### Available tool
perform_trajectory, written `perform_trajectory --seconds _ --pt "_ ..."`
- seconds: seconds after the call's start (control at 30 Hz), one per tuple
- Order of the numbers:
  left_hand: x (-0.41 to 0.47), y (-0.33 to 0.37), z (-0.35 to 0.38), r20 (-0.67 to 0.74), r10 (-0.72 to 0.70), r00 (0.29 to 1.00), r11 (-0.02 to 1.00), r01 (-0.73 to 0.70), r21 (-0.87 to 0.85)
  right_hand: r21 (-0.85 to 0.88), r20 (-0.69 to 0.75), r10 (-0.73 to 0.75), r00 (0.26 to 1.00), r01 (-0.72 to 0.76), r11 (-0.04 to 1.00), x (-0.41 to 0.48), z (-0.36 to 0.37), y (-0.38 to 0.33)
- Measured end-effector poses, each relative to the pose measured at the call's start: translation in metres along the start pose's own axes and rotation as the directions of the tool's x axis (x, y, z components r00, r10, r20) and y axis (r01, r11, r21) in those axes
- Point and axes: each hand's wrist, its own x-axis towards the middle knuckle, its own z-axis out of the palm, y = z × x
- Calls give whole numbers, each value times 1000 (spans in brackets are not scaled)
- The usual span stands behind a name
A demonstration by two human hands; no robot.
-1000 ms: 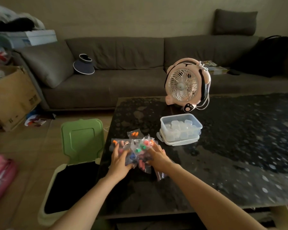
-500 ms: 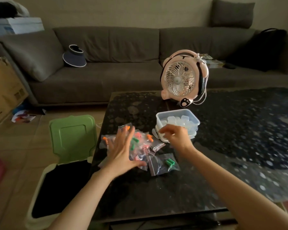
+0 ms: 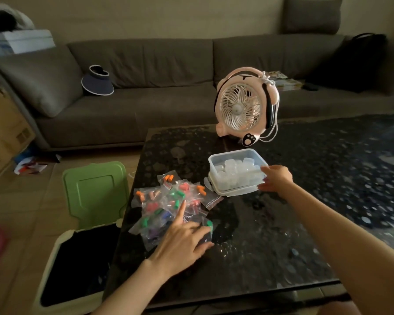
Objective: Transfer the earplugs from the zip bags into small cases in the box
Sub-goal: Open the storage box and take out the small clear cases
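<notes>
Clear, thin plastic makes up the bags (image 3: 166, 206), a loose heap on the dark surface (image 3: 271, 246), each holding a few bright foam earplugs (image 3: 168, 178) in orange, green or pink. They look featherlight, limp and slick, likely to slide over one another. I judge the best hold is a pinch at one bag's zip edge, peeling it off the heap. The earplugs should squash and spring back, so they need little care.

The left hand (image 3: 182, 242) lies spread on the heap's near side, forefinger stretched out, pinching nothing. At 1 o'clock from the heap sits the box (image 3: 230, 154), stiff and translucent, seemingly on its own lid and filled with small cases (image 3: 234, 171). The right hand (image 3: 276, 179) clasps its 3 o'clock end between thumb and fingers, though blur hides how firmly.

Whether the cases are shut or empty cannot be made out, and the left hand covers several bags. A fan (image 3: 241, 110) stands at 12 o'clock from the box.
</notes>
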Motion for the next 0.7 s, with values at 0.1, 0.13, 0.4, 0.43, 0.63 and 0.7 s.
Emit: perform_trajectory --seconds 0.1,0.13,0.4,0.43,0.63,0.7 --pt "-1 0 5 -54 -47 997 998 44 -44 75 46 112 993 -115 991 1 2 -6" --pt "0 0 6 -75 -50 996 997 46 -54 111 54 133 990 -139 984 2 4 -7" --pt "95 6 4 286 -74 955 994 93 -52 285 -3 115 993 -109 952 -1 6 -11" --pt "106 4 10 354 -70 933 997 79 -12 300 -11 111 994 -103 948 -3 2 -12" --pt "146 -6 33 473 -126 872 990 79 118 333 -4 92 996 -86 939 4 -25 -12" --pt "158 -14 36 507 -170 845 985 132 110 318 -3 97 995 -91 944 6 -27 -8"
